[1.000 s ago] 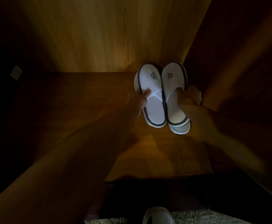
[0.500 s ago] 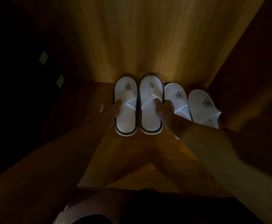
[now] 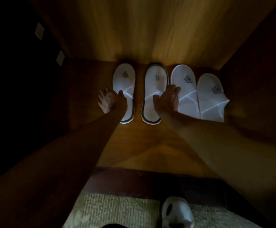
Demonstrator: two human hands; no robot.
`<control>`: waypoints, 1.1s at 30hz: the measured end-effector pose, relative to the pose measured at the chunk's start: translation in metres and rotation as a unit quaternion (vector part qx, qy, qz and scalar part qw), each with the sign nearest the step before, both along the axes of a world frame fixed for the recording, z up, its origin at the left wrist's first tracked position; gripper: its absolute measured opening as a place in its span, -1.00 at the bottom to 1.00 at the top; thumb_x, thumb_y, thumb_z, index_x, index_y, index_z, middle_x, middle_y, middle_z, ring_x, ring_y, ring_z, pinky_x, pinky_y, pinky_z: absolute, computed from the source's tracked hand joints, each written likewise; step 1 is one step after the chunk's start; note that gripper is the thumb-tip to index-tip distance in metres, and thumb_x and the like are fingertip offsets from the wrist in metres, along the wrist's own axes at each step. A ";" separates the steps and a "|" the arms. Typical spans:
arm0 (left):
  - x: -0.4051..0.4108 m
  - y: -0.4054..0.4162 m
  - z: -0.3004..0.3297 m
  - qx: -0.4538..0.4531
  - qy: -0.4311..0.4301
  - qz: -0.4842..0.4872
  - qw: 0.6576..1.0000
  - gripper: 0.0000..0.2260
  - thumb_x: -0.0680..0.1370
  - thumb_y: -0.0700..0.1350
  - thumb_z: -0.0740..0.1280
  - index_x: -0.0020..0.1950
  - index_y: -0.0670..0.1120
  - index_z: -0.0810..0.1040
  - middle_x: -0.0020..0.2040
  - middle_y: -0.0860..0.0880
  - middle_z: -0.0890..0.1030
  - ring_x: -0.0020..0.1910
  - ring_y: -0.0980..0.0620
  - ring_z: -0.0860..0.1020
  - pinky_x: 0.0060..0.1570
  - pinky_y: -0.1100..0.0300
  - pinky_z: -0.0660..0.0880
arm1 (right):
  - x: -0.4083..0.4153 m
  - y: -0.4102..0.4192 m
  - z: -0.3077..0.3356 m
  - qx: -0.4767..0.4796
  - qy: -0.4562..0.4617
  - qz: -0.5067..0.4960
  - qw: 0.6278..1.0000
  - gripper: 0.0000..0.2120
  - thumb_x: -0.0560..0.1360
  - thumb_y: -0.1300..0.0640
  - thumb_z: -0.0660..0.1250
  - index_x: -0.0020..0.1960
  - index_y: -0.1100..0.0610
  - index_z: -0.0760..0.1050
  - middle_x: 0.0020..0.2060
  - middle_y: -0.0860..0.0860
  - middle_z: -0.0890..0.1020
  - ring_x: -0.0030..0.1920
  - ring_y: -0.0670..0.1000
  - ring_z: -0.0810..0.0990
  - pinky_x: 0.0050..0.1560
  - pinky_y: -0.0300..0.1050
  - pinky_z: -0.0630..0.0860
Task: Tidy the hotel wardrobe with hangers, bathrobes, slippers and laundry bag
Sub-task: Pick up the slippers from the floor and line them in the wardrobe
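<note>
Four white hotel slippers stand in a row on the wardrobe floor (image 3: 150,145), toes against the back panel (image 3: 150,30), so the slipper part of the tidying looks nearly done; hangers, bathrobes and laundry bag are not in view, so their state cannot be told. The left hand (image 3: 108,101) rests at the outer edge of the leftmost slipper (image 3: 125,83), thumb lying on its crossed strap, fingers loosely spread on the floor beside it and gripping nothing. The right hand (image 3: 167,100) lies flat with straight fingers over the gap between the dark-trimmed slipper (image 3: 154,89) and the third slipper (image 3: 185,89), thumb on the former's strap. The fourth slipper (image 3: 212,99) sits just beside the third, touching it, near the right wall. Each slipper's long axis runs front to back, toes away from the person; the two on the right lean slightly, heels angled rightward. A small gap separates the two left slippers, so what is left is probably a final squaring of spacing. The person's own shoe (image 3: 177,213) stands on the carpet (image 3: 117,211) outside.
</note>
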State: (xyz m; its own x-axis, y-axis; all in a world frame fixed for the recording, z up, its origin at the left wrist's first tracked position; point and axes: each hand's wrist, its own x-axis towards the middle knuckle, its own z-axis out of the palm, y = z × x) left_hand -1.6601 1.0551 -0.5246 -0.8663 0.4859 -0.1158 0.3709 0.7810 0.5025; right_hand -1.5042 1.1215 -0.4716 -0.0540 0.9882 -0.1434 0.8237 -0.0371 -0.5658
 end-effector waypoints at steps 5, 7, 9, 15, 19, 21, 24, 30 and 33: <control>0.058 -0.038 0.130 -0.022 -0.020 -0.125 0.992 -0.51 0.62 0.02 0.30 0.52 -0.04 0.33 0.48 -0.09 0.39 0.51 -0.10 0.28 0.45 -0.02 0.21 | 0.034 -0.025 0.096 -0.057 -0.027 0.046 0.997 -0.67 0.50 0.08 0.40 0.22 0.09 0.44 0.24 0.08 0.39 0.20 0.15 0.54 0.06 0.00 0.48; 0.073 -0.043 0.171 -0.042 -0.027 -0.157 0.986 -0.50 0.61 0.06 0.30 0.52 -0.06 0.34 0.43 -0.12 0.44 0.46 -0.12 0.35 0.41 -0.02 0.28 | 0.045 -0.031 0.140 -0.046 -0.045 0.059 0.996 -0.64 0.51 0.05 0.40 0.25 0.07 0.40 0.25 0.09 0.40 0.20 0.17 0.54 0.03 0.00 0.46; 0.090 -0.047 0.217 -0.066 -0.014 -0.214 0.974 -0.49 0.62 0.08 0.28 0.51 -0.09 0.34 0.39 -0.14 0.47 0.42 -0.13 0.40 0.36 -0.02 0.36 | 0.060 -0.036 0.183 -0.041 -0.074 0.085 0.993 -0.59 0.52 -0.02 0.37 0.31 0.07 0.38 0.31 0.11 0.40 0.25 0.19 0.52 0.13 0.06 0.47; 0.119 -0.067 0.327 -0.080 0.017 -0.311 0.947 -0.57 0.61 0.07 0.26 0.44 -0.09 0.40 0.32 -0.12 0.50 0.33 -0.14 0.45 0.28 -0.08 0.43 | 0.110 -0.052 0.287 -0.022 -0.180 0.216 0.959 -0.46 0.57 -0.15 0.26 0.44 0.13 0.37 0.40 0.16 0.40 0.34 0.23 0.43 0.27 0.14 0.40; 0.131 -0.101 0.394 -0.101 0.051 -0.390 0.914 -0.57 0.55 0.10 0.35 0.35 -0.06 0.42 0.24 -0.11 0.51 0.22 -0.14 0.51 0.18 -0.08 0.49 | 0.145 -0.087 0.356 0.000 -0.209 0.240 0.948 -0.45 0.58 -0.16 0.24 0.44 0.15 0.39 0.37 0.15 0.48 0.31 0.21 0.47 0.25 0.14 0.44; 0.138 -0.122 0.426 -0.118 0.079 -0.424 0.895 -0.51 0.54 0.13 0.35 0.41 -0.03 0.38 0.25 -0.11 0.50 0.21 -0.12 0.51 0.16 -0.06 0.51 | 0.158 -0.107 0.390 0.005 -0.216 0.235 0.948 -0.44 0.58 -0.16 0.25 0.45 0.14 0.39 0.37 0.14 0.49 0.32 0.21 0.48 0.25 0.13 0.45; 0.151 -0.150 0.477 -0.127 0.113 -0.463 0.870 -0.39 0.54 0.18 0.33 0.51 -0.04 0.30 0.35 -0.10 0.48 0.29 -0.11 0.49 0.21 -0.05 0.51 | 0.174 -0.142 0.445 0.012 -0.208 0.216 0.954 -0.44 0.57 -0.16 0.25 0.45 0.15 0.39 0.36 0.14 0.52 0.31 0.21 0.49 0.25 0.09 0.44; 0.187 -0.205 0.593 -0.111 0.080 -0.519 0.844 -0.34 0.54 0.21 0.34 0.53 -0.07 0.29 0.40 -0.12 0.46 0.38 -0.14 0.43 0.31 -0.03 0.44 | 0.208 -0.224 0.572 0.015 -0.192 0.160 0.968 -0.48 0.56 -0.16 0.26 0.40 0.13 0.43 0.27 0.14 0.57 0.26 0.20 0.53 0.21 0.07 0.47; 0.210 -0.224 0.646 -0.087 0.050 -0.546 0.832 -0.39 0.53 0.21 0.36 0.48 -0.07 0.38 0.34 -0.11 0.51 0.33 -0.12 0.47 0.26 -0.02 0.47 | 0.236 -0.262 0.635 -0.003 -0.153 0.088 0.984 -0.48 0.58 -0.16 0.26 0.42 0.13 0.42 0.30 0.14 0.55 0.29 0.21 0.52 0.21 0.08 0.48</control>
